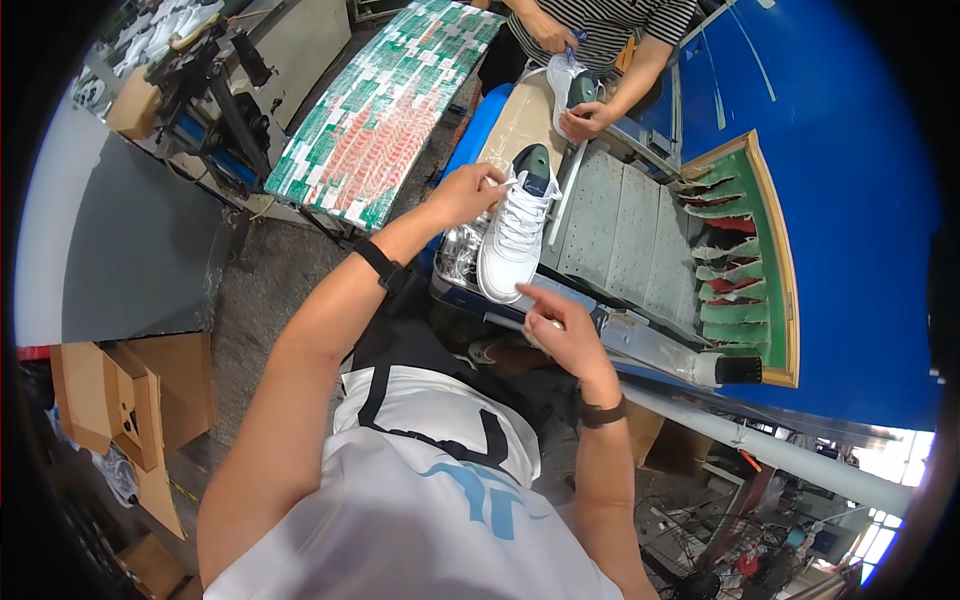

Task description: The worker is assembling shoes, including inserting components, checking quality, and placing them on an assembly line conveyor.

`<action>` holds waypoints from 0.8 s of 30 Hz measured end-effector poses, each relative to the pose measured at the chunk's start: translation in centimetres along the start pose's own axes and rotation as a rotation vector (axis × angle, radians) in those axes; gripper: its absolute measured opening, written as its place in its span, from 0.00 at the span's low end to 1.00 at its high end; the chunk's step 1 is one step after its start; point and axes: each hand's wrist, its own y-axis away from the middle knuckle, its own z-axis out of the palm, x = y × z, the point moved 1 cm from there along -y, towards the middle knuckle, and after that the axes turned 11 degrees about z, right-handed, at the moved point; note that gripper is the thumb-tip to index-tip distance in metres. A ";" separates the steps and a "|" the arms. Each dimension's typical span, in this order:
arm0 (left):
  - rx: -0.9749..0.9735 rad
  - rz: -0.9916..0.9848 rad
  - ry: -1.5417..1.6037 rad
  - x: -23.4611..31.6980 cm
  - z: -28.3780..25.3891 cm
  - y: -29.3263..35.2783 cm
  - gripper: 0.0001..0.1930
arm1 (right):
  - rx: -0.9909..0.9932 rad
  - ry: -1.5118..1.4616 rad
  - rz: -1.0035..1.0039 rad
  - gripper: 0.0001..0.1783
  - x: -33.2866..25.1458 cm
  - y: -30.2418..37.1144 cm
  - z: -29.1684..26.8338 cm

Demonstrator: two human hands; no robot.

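Observation:
A white lace-up sneaker [512,245] with a dark lining stands on the bench in front of me, toe toward me. A dark green shoe last [533,160] fills its opening. Beside its collar, on the left, my left hand [470,195] is closed in a pinch on a white shoelace [508,184]. My right hand [563,330] is by the toe, index finger stretched toward it and the other fingers curled. A small pale bit shows at those curled fingers, too little to name.
Across the bench a co-worker's hands hold another white shoe [562,95]. Grey conveyor plates [625,225] lead right to a blue machine [800,100] with a ragged green flap curtain [740,265]. A taped table [385,110] stands left; cardboard boxes [180,385] lie lower left.

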 end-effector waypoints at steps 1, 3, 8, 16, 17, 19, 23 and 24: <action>0.006 -0.001 0.003 -0.1 0.1 0.4 0.14 | -0.181 -0.027 0.107 0.30 -0.4 -0.1 -0.2; 0.056 -0.078 0.294 -0.6 0.1 0.9 0.12 | -0.239 -0.138 0.143 0.29 -0.4 0.1 1.5; 0.028 -0.175 0.278 -0.3 -3.0 2.9 0.12 | -0.527 -0.647 0.172 0.30 5.6 1.2 8.0; 0.192 -0.312 0.134 -7.3 -9.7 5.4 0.10 | -0.501 -0.361 0.356 0.39 9.2 2.8 9.1; 0.200 -0.287 -0.013 -8.1 -10.0 5.3 0.09 | -0.504 -0.355 0.359 0.39 8.9 2.7 8.8; 0.204 -0.216 -0.308 -4.7 -8.9 3.4 0.11 | -0.434 -0.594 0.314 0.31 7.3 3.2 7.6; 0.242 0.332 -0.397 -0.5 -5.6 -1.6 0.25 | -0.095 -0.249 -0.042 0.34 0.2 0.7 3.1; 0.135 0.330 -0.344 1.9 -4.0 -3.2 0.30 | 0.043 -0.048 -0.097 0.34 -1.3 -0.7 2.0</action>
